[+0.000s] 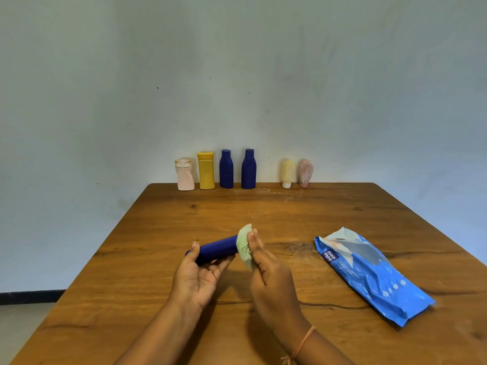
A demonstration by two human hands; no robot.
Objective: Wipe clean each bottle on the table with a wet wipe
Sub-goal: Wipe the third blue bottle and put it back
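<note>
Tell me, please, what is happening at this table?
A person holds a dark blue bottle sideways in the left hand and covers one end with a greenish wet wipe bunched in the right hand. Six other bottles stand in a row at the table's far edge; a blue wipes pack lies to the right.

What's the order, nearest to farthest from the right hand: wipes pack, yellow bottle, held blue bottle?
1. Held blue bottle, just left of the right hand, touching its wipe.
2. Wipes pack, lying to the right.
3. Yellow bottle, upright at the table's far edge.
</note>
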